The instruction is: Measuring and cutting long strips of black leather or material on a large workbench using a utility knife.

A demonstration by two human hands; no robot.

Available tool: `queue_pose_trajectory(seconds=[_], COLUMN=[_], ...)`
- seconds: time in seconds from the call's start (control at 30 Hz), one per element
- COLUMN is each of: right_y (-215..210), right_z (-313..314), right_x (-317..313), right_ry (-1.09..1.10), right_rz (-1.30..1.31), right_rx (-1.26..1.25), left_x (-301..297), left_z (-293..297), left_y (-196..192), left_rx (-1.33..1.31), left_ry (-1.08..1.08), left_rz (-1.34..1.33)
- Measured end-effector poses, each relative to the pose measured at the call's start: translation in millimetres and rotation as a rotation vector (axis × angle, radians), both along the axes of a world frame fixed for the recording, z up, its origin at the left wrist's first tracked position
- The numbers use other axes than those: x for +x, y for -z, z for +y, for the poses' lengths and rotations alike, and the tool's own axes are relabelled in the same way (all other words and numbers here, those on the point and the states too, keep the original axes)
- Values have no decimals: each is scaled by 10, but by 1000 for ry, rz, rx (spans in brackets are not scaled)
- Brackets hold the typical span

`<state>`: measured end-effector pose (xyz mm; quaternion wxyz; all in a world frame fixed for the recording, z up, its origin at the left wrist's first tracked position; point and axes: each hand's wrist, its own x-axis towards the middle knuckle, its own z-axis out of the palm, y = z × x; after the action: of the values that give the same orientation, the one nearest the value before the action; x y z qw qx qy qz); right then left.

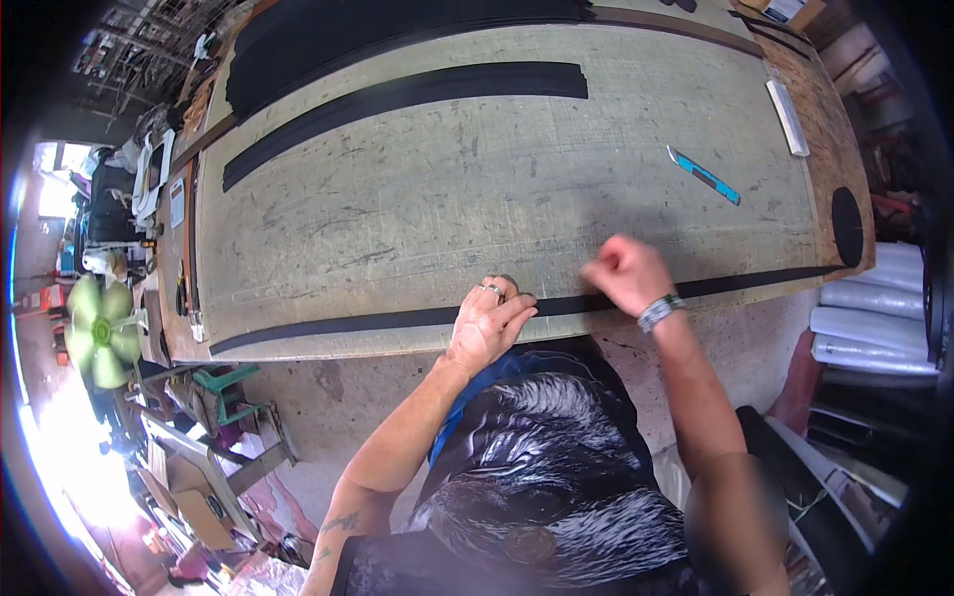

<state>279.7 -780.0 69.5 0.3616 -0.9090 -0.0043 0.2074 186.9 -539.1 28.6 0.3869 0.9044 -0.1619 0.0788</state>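
A long, narrow black strip (348, 325) runs along the near edge of the worktable, from the left corner almost to the right one. My left hand (489, 323), wearing a ring, lies on its middle with the fingers curled and closed on the strip. Just to the right, my right hand (633, 278) is over the strip with bent fingers. Motion smears its fingertips, so whether they hold anything is unclear. Farther off to the right lies a blue utility knife (706, 177), touched by neither hand.
Wider black strips (417, 94) lie across the table (397, 209), with a large black sheet stack (397, 40) behind. Right side: a white bar (787, 117) and a black oval piece (847, 226). Wrapped rolls (874, 298) sit beyond. A green fan (102, 331) and stool (229, 392) stand left.
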Motion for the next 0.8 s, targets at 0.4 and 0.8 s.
queue_pose_trajectory(seconds=[0.4,0.8], right_y=[1044,2077], right_z=[-2246,-3196], right_x=[861,1623], right_ry=[-78,-139], right_rz=[-706,-382], right_rx=[-340,-122], left_x=[-93,-286], left_z=[-61,1], left_y=[-2,191], left_rx=[208,70], left_ry=[-102,-186], left_rz=[-124,-225])
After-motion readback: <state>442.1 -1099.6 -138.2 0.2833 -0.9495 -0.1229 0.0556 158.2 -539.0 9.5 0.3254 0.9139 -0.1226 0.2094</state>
